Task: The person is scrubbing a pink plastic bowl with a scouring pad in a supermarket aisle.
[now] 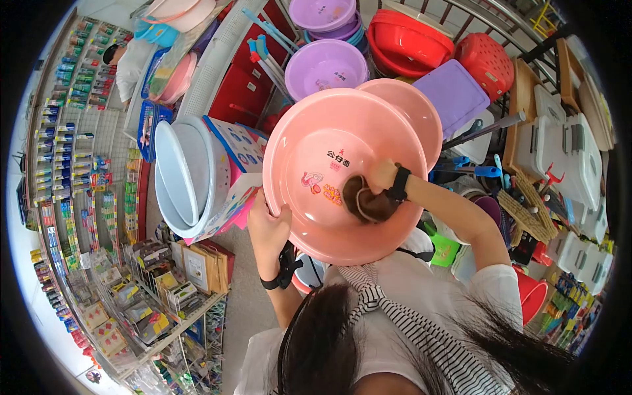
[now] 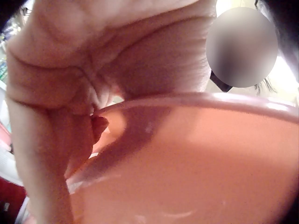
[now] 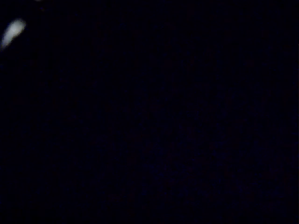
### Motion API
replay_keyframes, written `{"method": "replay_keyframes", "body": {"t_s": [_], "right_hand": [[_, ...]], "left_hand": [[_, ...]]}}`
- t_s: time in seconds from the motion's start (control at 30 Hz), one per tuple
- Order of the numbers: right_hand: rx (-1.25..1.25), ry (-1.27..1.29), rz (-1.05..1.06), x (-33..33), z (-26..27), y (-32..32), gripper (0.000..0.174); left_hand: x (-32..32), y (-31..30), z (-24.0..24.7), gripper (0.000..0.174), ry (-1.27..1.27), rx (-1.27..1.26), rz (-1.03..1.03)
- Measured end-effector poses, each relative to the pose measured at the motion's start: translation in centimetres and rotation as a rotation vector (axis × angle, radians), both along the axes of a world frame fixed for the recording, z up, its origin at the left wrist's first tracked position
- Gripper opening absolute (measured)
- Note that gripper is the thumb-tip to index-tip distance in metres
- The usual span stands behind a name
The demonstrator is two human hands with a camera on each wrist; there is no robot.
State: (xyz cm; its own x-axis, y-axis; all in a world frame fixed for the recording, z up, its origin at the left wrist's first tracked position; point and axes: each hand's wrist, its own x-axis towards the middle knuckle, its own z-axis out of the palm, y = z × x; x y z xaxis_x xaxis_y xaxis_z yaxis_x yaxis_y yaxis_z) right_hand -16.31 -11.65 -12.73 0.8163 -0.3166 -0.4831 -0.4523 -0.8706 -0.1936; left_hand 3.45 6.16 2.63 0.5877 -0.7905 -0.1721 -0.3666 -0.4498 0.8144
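A large pink plastic basin (image 1: 316, 138) is held up tilted in front of me, its inside facing me. My left hand (image 1: 268, 227) grips its lower left rim. In the left wrist view the left hand (image 2: 93, 70) fills the top, its fingers curled over the pink basin (image 2: 196, 158) rim. My right hand (image 1: 382, 176), with a black wrist strap, holds a brown cloth (image 1: 368, 201) against the inside of the basin. The right wrist view is dark and shows nothing.
A second pink basin (image 1: 411, 108) sits right behind the first. Purple basins (image 1: 326, 66), a red basin (image 1: 408, 39) and a purple lid (image 1: 454, 92) are stacked beyond. White tubs (image 1: 187, 174) stand left, goods shelves (image 1: 66, 151) further left, clear storage boxes (image 1: 559, 151) right.
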Motion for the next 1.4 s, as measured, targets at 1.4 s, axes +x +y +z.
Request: {"method": "replay_keyframes", "body": {"t_s": [1.4], "right_hand": [[0.278, -1.316, -0.462, 7.0, 14.0, 0.4, 0.05]], "left_hand": [[-2.6, -1.0, 0.9, 0.029, -0.1, -0.16, 0.005]]}}
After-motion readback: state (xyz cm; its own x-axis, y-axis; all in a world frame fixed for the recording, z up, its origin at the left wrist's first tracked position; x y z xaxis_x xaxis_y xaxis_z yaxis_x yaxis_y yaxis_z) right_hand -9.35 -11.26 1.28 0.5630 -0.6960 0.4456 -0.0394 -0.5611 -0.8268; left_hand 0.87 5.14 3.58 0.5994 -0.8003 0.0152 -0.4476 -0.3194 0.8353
